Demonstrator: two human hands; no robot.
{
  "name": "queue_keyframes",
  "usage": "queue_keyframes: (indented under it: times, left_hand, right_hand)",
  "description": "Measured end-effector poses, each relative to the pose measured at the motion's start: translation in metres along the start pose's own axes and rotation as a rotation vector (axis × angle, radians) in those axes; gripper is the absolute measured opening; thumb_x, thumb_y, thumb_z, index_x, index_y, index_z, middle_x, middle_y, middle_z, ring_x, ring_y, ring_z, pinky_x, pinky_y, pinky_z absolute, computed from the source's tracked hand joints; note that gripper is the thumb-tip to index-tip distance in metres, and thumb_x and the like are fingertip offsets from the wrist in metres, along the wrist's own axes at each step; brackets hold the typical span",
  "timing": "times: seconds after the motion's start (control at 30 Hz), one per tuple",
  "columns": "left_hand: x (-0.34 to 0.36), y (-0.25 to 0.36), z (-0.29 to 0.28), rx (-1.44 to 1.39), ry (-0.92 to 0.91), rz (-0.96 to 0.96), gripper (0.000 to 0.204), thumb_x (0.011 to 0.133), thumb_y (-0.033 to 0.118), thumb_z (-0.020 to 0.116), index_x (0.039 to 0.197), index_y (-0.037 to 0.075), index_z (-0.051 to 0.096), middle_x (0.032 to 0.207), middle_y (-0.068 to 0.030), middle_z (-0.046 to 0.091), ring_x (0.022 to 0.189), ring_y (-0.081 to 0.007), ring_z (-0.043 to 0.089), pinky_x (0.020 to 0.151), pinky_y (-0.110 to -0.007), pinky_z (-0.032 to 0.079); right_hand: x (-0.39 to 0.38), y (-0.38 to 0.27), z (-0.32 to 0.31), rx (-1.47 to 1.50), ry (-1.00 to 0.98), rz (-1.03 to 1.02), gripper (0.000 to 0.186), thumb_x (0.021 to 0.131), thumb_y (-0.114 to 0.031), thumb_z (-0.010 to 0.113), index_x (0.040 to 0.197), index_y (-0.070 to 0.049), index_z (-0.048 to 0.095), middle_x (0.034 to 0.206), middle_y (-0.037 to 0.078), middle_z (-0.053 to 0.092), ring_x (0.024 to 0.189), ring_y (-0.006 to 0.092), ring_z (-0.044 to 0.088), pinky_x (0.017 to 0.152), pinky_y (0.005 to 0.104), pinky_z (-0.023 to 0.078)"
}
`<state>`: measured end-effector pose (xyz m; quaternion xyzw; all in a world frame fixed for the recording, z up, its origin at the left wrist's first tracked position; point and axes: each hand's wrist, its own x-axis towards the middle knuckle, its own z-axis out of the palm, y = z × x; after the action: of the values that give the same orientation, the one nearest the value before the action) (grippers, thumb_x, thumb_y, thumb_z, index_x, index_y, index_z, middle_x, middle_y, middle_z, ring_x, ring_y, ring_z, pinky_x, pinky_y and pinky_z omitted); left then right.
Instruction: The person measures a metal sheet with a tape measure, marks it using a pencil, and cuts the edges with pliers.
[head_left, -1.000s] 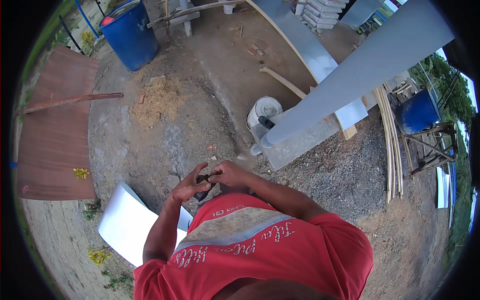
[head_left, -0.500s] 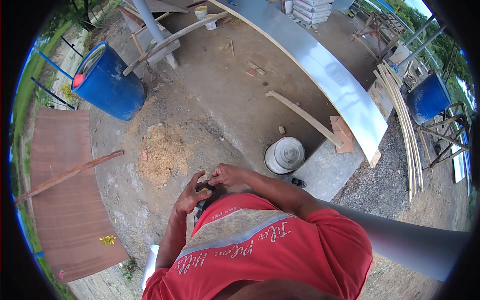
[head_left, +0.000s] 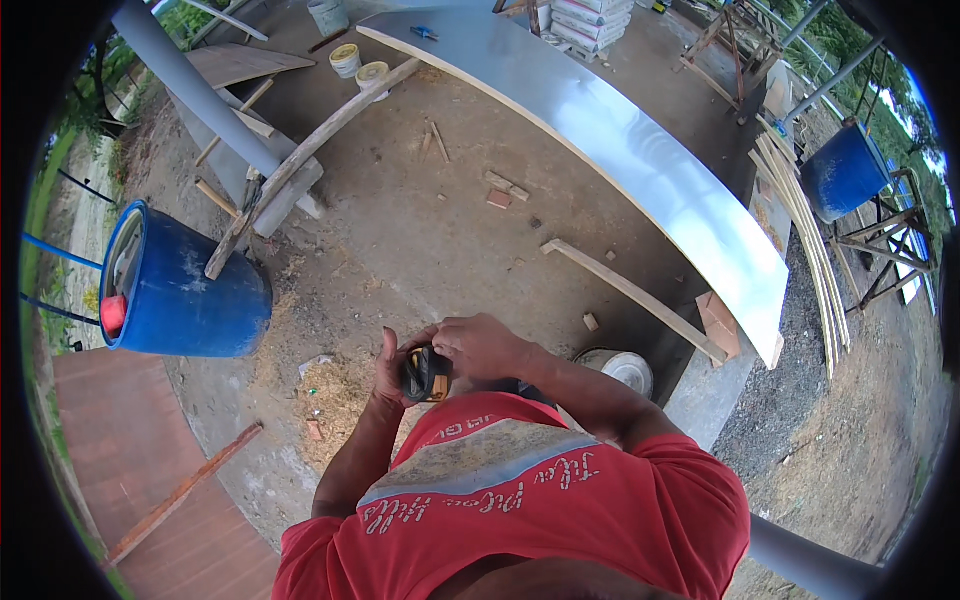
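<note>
A small black device with yellow-orange parts (head_left: 426, 376) sits between both hands, just in front of the waist of the red shirt (head_left: 500, 475) and above the ground. The left hand (head_left: 391, 376) cups it from the left, its palm against the casing and its thumb raised away; its other fingers are mostly hidden. The right hand (head_left: 487, 345) has its fingers bent over the device's upper right side – whether they pinch a part of it or only press, I cannot tell.

With that thumb off the casing, the left hold looks loose; a firm push or tug from the right hand could twist the device free. A drop would probably land it on the hard ground or in the sawdust pile (head_left: 345, 400) just beyond the left forearm, where grit might get into it.

Near the right forearm stands a white lidded bucket (head_left: 628, 374), partly hidden, and beyond it a wooden batten (head_left: 640, 300) slants across the ground – both possible trip points should the person step forward with eyes on the hands. Farther out lie a long silver sheet (head_left: 610, 140) and, to the left, a large blue barrel (head_left: 195, 295).
</note>
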<state>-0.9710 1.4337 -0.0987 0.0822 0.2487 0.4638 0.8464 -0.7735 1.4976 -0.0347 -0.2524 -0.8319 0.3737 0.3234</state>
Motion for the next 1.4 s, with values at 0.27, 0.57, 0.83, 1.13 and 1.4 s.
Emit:
queue_keyframes:
  times: [0.27, 0.57, 0.83, 1.13, 1.4]
  left_hand:
    - [0.184, 0.199, -0.028, -0.174, -0.157, -0.154, 0.076, 0.086, 0.046, 0.055, 0.137, -0.008, 0.041, 0.127, -0.0263, 0.056, 0.110, -0.0378, 0.062, 0.093, -0.050, 0.052]
    - [0.327, 0.417, 0.001, 0.804, 0.151, 0.066, 0.094, 0.071, 0.030, 0.082, 0.142, -0.009, 0.034, 0.121, -0.0175, 0.059, 0.108, -0.0263, 0.059, 0.097, -0.033, 0.044]
    - [0.493, 0.544, -0.093, 1.241, 0.020, 0.115, 0.083, 0.079, 0.035, 0.073, 0.143, -0.002, 0.035, 0.110, -0.0162, 0.064, 0.103, -0.0231, 0.060, 0.092, -0.035, 0.045]
    - [0.581, 0.817, -0.097, 1.690, 0.109, -0.184, 0.062, 0.073, 0.030, 0.072, 0.129, 0.007, 0.056, 0.113, -0.0163, 0.064, 0.106, -0.0297, 0.062, 0.093, -0.038, 0.048]
    - [0.651, 0.972, -0.129, 1.873, 0.544, -0.120, 0.045, 0.069, 0.026, 0.071, 0.110, 0.008, 0.068, 0.107, -0.0159, 0.066, 0.100, -0.0314, 0.063, 0.089, -0.039, 0.048]
  right_hand:
    - [0.199, 0.172, -0.061, -0.042, -0.104, 0.025, 0.008, 0.084, -0.015, 0.061, 0.088, -0.009, 0.066, 0.087, 0.010, 0.064, 0.081, 0.0336, 0.063, 0.072, 0.0435, 0.051]
    - [0.425, 0.326, -0.106, 0.557, -0.248, 0.697, 0.022, 0.085, -0.023, 0.068, 0.084, -0.001, 0.071, 0.067, 0.007, 0.067, 0.061, 0.0128, 0.061, 0.058, 0.0295, 0.046]
    - [0.580, 0.436, -0.129, 0.775, -0.245, 0.978, 0.010, 0.082, -0.010, 0.069, 0.088, -0.004, 0.064, 0.069, 0.002, 0.061, 0.046, 0.0050, 0.042, 0.041, 0.0229, 0.030]
    - [0.765, 0.564, -0.338, 1.123, 0.686, 0.737, 0.009, 0.084, -0.003, 0.054, 0.090, -0.010, 0.052, 0.067, -0.001, 0.051, 0.040, 0.0050, 0.029, 0.037, 0.0207, 0.025]
    - [0.951, 0.760, -0.453, 0.969, 0.728, 0.636, 0.010, 0.085, -0.016, 0.061, 0.087, -0.011, 0.052, 0.074, 0.000, 0.054, 0.042, 0.0058, 0.030, 0.038, 0.0221, 0.025]
